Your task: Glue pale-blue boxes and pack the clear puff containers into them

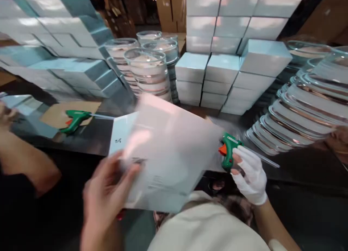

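My left hand (106, 193) grips the left edge of a white box (174, 145), thumb on its face. The box is tilted and blurred by motion; small dark print shows on it, and its depth is hard to make out. Behind its left side, a pale panel (122, 131) with a dark mark shows. My right hand (251, 175), in a white glove with bare fingertips, is at the rear of a green glue gun (230, 149) with an orange trigger. Its thumb and fingers are apart beside the gun, and a clear glue stick runs out behind it.
Another green glue gun (76, 120) lies on cardboard at left, near a co-worker's arm (29, 164). White boxes (225, 77) are stacked at the back and left. Clear round containers (148, 69) stand in the middle; stacked clear-rimmed containers (307, 102) lean at right.
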`<state>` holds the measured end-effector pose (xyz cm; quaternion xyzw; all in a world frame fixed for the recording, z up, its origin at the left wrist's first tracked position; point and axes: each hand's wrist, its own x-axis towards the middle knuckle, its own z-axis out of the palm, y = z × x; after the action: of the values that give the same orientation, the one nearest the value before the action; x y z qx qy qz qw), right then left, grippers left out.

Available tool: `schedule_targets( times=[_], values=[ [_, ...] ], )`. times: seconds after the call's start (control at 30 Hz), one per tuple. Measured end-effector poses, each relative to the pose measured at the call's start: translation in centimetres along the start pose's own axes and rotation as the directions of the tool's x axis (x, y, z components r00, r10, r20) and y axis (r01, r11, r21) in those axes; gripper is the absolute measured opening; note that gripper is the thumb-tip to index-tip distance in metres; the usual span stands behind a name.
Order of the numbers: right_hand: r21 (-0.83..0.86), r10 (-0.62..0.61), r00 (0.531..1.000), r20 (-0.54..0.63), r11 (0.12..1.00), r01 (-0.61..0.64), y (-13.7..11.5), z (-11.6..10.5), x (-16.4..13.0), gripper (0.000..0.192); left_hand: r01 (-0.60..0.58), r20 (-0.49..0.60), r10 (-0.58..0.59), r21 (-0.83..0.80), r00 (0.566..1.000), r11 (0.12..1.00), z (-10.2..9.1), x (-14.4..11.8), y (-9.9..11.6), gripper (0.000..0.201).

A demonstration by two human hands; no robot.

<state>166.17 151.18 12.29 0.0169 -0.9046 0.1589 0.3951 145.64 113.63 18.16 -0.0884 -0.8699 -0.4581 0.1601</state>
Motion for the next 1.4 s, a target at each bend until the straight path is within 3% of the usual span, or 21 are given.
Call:
schedule_targets(
  times=[0.03,0.07,0.1,0.2,0.33,0.43,0.5,0.57,0.67,0.77,0.83,0.9,0.97,1.0,1.03,1.07,1.13,1.17,1.2,1.3,1.4],
  values=[
    [-0.049,-0.004,0.999,-0.039,0.999,0.002,-0.7,-0.3,0.4,0.051,-0.044,0.152,0.047,-0.021,0.987,0.999,1.4,-1.6,1.4,0.053],
    [-0.118,0.009,0.997,-0.072,0.993,-0.017,-1.2,-0.6,1.0,0.051,-0.075,0.331,0.105,-0.104,0.938,0.992,3.1,-3.0,2.5,0.048],
    [-0.197,0.039,0.994,-0.101,0.979,-0.059,-1.7,-0.8,1.5,0.049,-0.059,0.434,0.134,-0.182,0.891,0.982,5.0,-4.3,3.2,0.041],
    [-0.353,0.164,0.968,-0.191,0.909,-0.224,-2.2,-1.3,2.4,0.039,-0.042,0.556,0.178,-0.248,0.812,0.968,9.5,-6.8,3.7,0.029],
    [-0.124,0.136,0.989,-0.060,0.982,-0.143,-2.0,-1.5,1.6,0.027,-0.135,0.721,0.288,-0.264,0.630,0.955,11.0,-8.2,3.2,0.024],
    [0.152,0.218,0.974,0.065,0.962,-0.226,-1.5,-1.5,0.5,0.024,-0.197,0.755,0.374,-0.318,0.538,0.927,10.3,-8.3,3.1,0.023],
    [0.276,0.330,0.921,0.208,0.883,-0.379,-0.6,-1.8,-0.2,0.026,-0.212,0.768,0.390,-0.328,0.508,0.921,9.7,-7.8,2.6,0.024],
    [0.336,0.375,0.804,0.461,0.765,-0.549,0.4,-2.0,-0.7,0.034,-0.233,0.762,0.389,-0.311,0.518,0.921,9.4,-6.8,1.9,0.024],
    [0.393,0.201,0.555,0.807,0.517,-0.760,1.3,-1.5,-1.8,0.055,-0.314,0.766,0.411,-0.283,0.494,0.906,9.8,-5.8,0.7,0.029],
    [0.391,0.004,0.402,0.916,0.221,-0.893,0.7,0.4,-3.6,0.072,-0.449,0.821,0.424,-0.237,0.381,0.862,11.5,-6.9,0.4,0.048],
    [0.363,-0.011,0.363,0.932,0.052,-0.930,-0.1,1.4,-5.0,0.080,-0.508,0.864,0.387,-0.188,0.322,0.840,12.6,-8.5,0.3,0.084],
    [0.371,-0.049,0.372,0.927,-0.029,-0.928,-0.6,1.4,-6.3,0.088,-0.491,0.914,0.333,-0.186,0.231,0.851,13.1,-10.1,0.2,0.103],
    [0.421,-0.104,0.414,0.904,0.048,-0.906,-0.5,0.2,-7.5,0.090,-0.406,0.948,0.293,-0.220,0.127,0.887,12.7,-10.9,-0.3,0.086],
    [0.453,-0.062,0.449,0.891,0.128,-0.882,-0.3,-0.6,-8.2,0.087,-0.349,0.952,0.283,-0.228,0.116,0.909,12.3,-11.0,-0.6,0.075],
    [0.482,0.060,0.504,0.862,0.216,-0.849,-0.2,-1.4,-8.9,0.080,-0.289,0.949,0.272,-0.219,0.158,0.932,11.8,-10.9,-0.9,0.066],
    [0.495,0.244,0.570,0.785,0.307,-0.813,-0.2,-1.9,-9.6,0.073,-0.225,0.937,0.249,-0.195,0.246,0.955,11.4,-10.7,-1.1,0.059],
    [0.481,0.577,0.664,0.475,0.463,-0.745,-0.6,-2.1,-10.8,0.072,-0.077,0.864,0.170,-0.152,0.473,0.985,11.2,-10.4,-1.2,0.053],
    [0.472,0.646,0.690,0.325,0.522,-0.711,-1.1,-1.5,-11.2,0.082,-0.006,0.818,0.130,-0.152,0.560,0.988,11.5,-10.5,-1.0,0.053],
    [0.467,0.659,0.716,0.232,0.570,-0.676,-1.7,-0.6,-11.5,0.097,0.050,0.784,0.109,-0.175,0.611,0.983,12.2,-10.7,-0.5,0.052],
    [0.475,0.641,0.747,0.176,0.610,-0.635,-3.5,3.3,-10.8,0.120,0.139,0.757,0.131,-0.282,0.641,0.949,14.8,-12.4,1.1,0.053],
    [0.512,0.713,0.693,0.105,0.559,-0.652,-4.1,5.8,-8.8,0.108,0.173,0.747,0.067,-0.239,0.662,0.956,16.5,-14.7,1.8,0.059]
  ],
)
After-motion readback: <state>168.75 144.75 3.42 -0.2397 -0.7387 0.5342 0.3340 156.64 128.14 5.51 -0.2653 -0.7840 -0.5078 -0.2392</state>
